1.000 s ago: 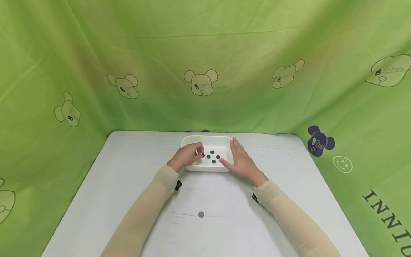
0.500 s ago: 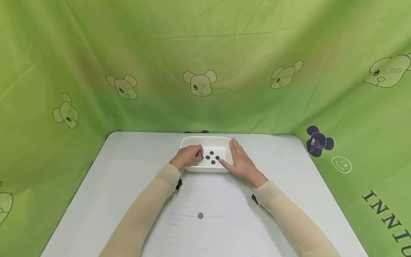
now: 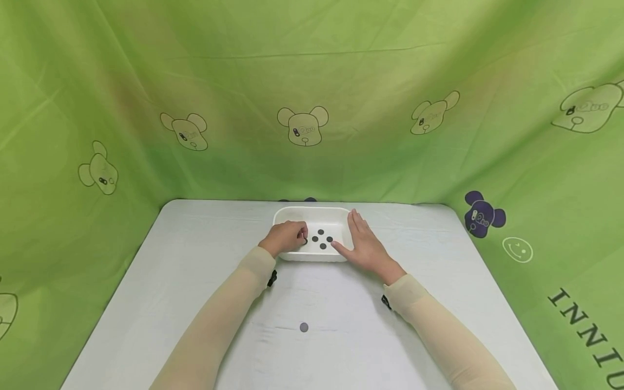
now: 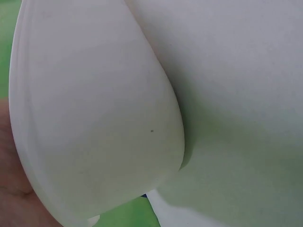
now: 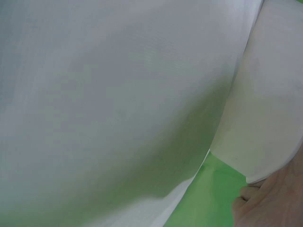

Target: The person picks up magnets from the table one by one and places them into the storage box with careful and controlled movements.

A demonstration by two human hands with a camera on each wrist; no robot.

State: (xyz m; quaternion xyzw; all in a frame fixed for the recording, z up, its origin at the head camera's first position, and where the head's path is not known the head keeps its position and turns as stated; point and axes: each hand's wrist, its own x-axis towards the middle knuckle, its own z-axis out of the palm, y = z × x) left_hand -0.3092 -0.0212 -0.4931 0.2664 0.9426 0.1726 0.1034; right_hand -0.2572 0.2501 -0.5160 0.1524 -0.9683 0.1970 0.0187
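Note:
A white rectangular tray (image 3: 312, 257) stands near the back of the table, its outer wall (image 4: 104, 118) filling much of the left wrist view. My left hand (image 3: 284, 237) reaches over its left side, fingers curled, pinching a small dark round disc (image 3: 305, 241) low inside the tray. Several similar dark discs (image 3: 320, 232) lie spread on the tray floor to the right of those fingertips. My right hand (image 3: 368, 249) rests over the tray's right end with straight fingers along the rim and the thumb reaching inside, close to the rightmost disc. The right wrist view shows this hand (image 5: 274, 201) at the rim.
One more grey disc (image 3: 304, 327) lies on the white-covered table (image 3: 341, 336), in front of the tray and between the forearms. Green fabric (image 3: 312, 173) with printed bear heads hangs behind the table and on both sides.
My left hand has moved slightly towards the tray's front with the pinched disc. The right hand stays on the right end, and the other discs keep their places.

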